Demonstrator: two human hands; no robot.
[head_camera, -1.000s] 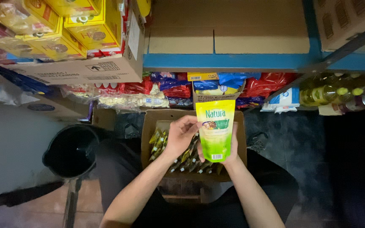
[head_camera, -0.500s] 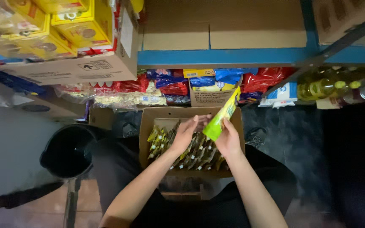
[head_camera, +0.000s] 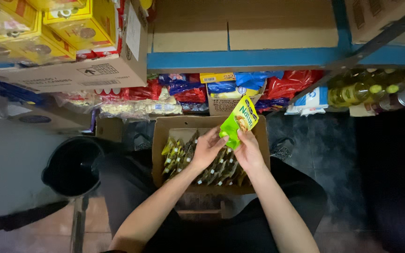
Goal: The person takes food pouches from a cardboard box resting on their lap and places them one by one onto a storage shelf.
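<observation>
Your fingers [head_camera: 221,138] on the left hand [head_camera: 207,150] are curled onto the lower-left corner of the green pouch [head_camera: 237,125], and the right hand [head_camera: 249,152] pinches its bottom edge from the other side, thumb up front. Both hands are closed on it; nothing else is in either one. The pouch is tilted, its top leaning up and to the right, held in the air just above the open cardboard box [head_camera: 165,129].

Directly under your fingers, more pouches of the same kind [head_camera: 183,152] stand packed on edge in rows inside the box. Looks like a soft, flexible pack w/ a glossy skin, prob. light but floppy, so it'll likely sag or slip if pinched by one corner. Better grip approx. mid-body, both sides.

To the left of your hands, a black bucket [head_camera: 71,166] sits on the floor. Beyond your fingers, red and blue bags [head_camera: 188,91] fill the low shelf, w/ oil bottles [head_camera: 352,93] far right. Above those, the blue shelf edge [head_camera: 240,60] and yellow cartons [head_camera: 78,28] up left.
</observation>
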